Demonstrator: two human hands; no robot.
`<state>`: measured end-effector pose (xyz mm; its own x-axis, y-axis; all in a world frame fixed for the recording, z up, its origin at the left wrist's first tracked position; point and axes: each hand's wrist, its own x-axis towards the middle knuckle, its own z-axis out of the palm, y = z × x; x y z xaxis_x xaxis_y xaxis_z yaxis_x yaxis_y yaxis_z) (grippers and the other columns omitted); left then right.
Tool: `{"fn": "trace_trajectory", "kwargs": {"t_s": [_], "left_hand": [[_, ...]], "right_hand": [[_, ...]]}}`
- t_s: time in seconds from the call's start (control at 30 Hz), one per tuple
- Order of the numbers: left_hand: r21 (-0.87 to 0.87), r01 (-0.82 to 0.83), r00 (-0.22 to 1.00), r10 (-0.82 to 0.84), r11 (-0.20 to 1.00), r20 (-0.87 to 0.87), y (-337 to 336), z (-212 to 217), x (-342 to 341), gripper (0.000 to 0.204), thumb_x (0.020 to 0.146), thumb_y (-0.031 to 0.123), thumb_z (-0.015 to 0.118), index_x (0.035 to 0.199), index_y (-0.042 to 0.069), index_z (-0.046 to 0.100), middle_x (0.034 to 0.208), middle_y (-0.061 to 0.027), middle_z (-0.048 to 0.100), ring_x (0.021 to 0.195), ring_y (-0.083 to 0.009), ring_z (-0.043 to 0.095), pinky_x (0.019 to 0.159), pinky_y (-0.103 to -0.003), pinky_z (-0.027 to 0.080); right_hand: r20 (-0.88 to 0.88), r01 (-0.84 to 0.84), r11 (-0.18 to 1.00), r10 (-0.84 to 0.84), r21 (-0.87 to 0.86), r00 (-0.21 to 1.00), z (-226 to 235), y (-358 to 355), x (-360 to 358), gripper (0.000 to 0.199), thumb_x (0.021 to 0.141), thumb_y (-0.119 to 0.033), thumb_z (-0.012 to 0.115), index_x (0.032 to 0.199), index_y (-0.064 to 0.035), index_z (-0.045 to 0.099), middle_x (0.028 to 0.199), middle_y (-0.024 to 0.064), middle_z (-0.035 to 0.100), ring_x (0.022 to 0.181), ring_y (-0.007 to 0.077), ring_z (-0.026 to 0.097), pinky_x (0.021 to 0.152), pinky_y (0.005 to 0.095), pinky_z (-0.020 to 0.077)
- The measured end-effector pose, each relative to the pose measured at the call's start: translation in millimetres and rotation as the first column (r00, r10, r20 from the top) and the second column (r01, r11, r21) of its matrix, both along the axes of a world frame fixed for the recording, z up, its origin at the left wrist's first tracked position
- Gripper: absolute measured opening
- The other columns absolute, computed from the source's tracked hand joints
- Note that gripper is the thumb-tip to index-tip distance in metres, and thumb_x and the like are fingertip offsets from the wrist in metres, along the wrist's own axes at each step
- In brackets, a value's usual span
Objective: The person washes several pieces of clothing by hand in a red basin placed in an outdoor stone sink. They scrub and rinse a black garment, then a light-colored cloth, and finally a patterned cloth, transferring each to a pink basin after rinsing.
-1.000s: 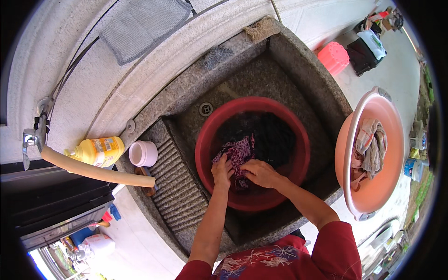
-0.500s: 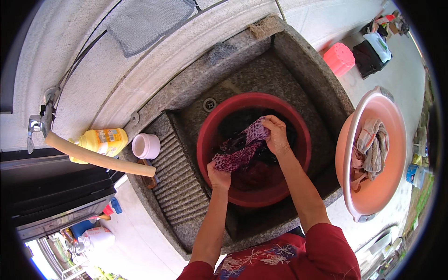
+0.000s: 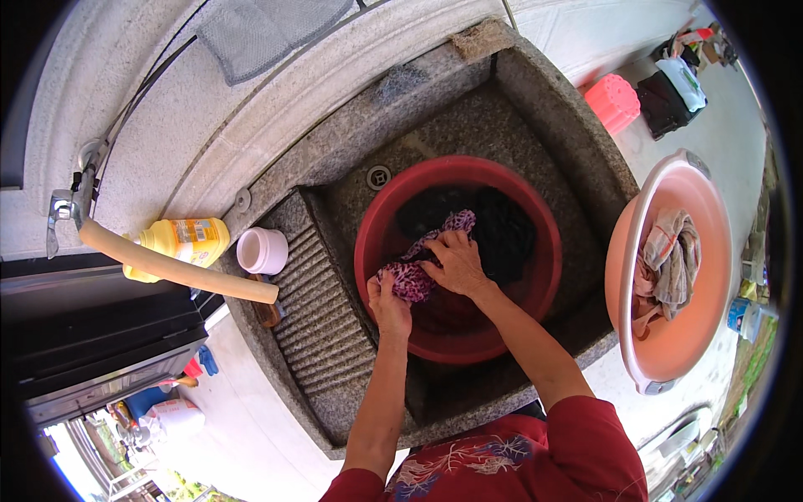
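Note:
A pink-and-black patterned cloth [image 3: 412,281] is bunched between my hands above the red basin [image 3: 365,251]. My left hand [image 3: 390,306] is closed round its lower left end. Over the middle of the cloth lies my right hand [image 3: 458,264], its fingers curled onto the fabric, with a loose end sticking out beyond them. Dark wet laundry [image 3: 504,234] sits in the basin behind my right hand. The basin stands inside a grey stone sink [image 3: 569,151], to the right of its ribbed washboard [image 3: 322,326].
A pink tub [image 3: 698,335] with crumpled cloths [image 3: 673,259] stands right of the sink. On the left are a yellow bottle [image 3: 188,243], a pale pink cup [image 3: 262,251] and a tap hose [image 3: 180,266]. A scrubbing pad [image 3: 483,39] rests on the back rim.
My right hand has come down and left, toward my left hand. The cloth, stretched between the hands before, is now gathered into a bunch.

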<state>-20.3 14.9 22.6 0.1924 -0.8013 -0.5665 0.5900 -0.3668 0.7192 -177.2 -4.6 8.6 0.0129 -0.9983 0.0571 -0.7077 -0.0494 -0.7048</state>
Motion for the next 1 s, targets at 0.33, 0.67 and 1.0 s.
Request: {"fn": "trace_trajectory", "kwargs": {"t_s": [0.33, 0.67, 1.0], "left_hand": [[-0.102, 0.487, 0.728, -0.339, 0.867, 0.596, 0, 48, 47, 0.025, 0.088, 0.024, 0.062, 0.084, 0.007, 0.044, 0.073, 0.0001, 0.048, 0.070, -0.0078, 0.045, 0.062, -0.023, 0.039], [0.015, 0.598, 0.619, -0.473, 0.802, 0.627, 2, 72, 82, 0.026, 0.083, 0.024, 0.065, 0.094, 0.001, 0.061, 0.086, -0.0050, 0.065, 0.076, -0.0119, 0.061, 0.066, -0.026, 0.047], [0.243, 0.424, 0.288, -0.384, 0.873, 0.877, -36, -1, -5, 0.037, 0.088, 0.027, 0.053, 0.111, -0.002, 0.052, 0.101, -0.0168, 0.057, 0.094, -0.0357, 0.053, 0.083, -0.042, 0.042]], "right_hand": [[0.823, -0.123, 0.987, -0.019, 0.107, 0.568, 96, -1, -52, 0.015, 0.090, -0.014, 0.056, 0.077, -0.0060, 0.054, 0.065, -0.0059, 0.043, 0.059, 0.0033, 0.037, 0.051, 0.0202, 0.0311], [0.967, 0.147, 0.966, -0.231, 0.215, 0.108, 169, -31, -102, 0.014, 0.091, -0.014, 0.056, 0.081, -0.0044, 0.057, 0.070, -0.0067, 0.052, 0.062, 0.0009, 0.044, 0.057, 0.0177, 0.0366], [0.174, 0.447, 0.892, -0.453, 0.075, 0.875, -41, -68, -28, 0.033, 0.077, -0.009, 0.060, 0.109, -0.0064, 0.053, 0.094, 0.0152, 0.053, 0.088, 0.0354, 0.053, 0.075, 0.0424, 0.0443]]}}
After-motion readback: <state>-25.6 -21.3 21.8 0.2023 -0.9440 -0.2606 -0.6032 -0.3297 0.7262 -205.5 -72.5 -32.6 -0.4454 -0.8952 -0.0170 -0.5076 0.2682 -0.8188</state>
